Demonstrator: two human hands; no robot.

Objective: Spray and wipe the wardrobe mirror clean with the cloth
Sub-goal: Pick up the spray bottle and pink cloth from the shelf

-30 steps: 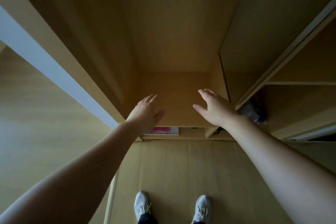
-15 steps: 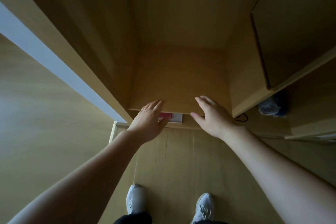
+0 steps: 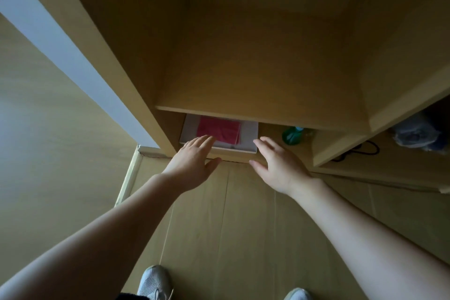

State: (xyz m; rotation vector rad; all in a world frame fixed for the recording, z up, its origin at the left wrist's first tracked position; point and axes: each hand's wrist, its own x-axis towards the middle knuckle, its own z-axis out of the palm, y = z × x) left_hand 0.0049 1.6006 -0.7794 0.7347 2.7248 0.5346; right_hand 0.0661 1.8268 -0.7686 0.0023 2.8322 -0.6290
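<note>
A folded pink cloth (image 3: 219,130) lies in a white tray (image 3: 248,137) on the wardrobe's bottom level, under a wooden shelf (image 3: 255,114). To its right stands a green spray bottle (image 3: 292,136), half hidden by the shelf edge. My left hand (image 3: 194,162) reaches forward with straight fingers, its tips over the tray's front edge just short of the cloth. My right hand (image 3: 280,165) is stretched out open at the tray's right front corner. Neither hand holds anything. No mirror is in view.
A wardrobe side panel (image 3: 102,56) rises at left, with a pale wall strip (image 3: 60,44) beside it. At right a lower compartment holds a bluish bundle (image 3: 418,134) and a black cable (image 3: 360,151). My shoes (image 3: 153,282) stand on the wood floor.
The view has tipped downward and closer to the bottom compartment. The cloth, tray and spray bottle have come into sight. Both hands have moved down toward the tray.
</note>
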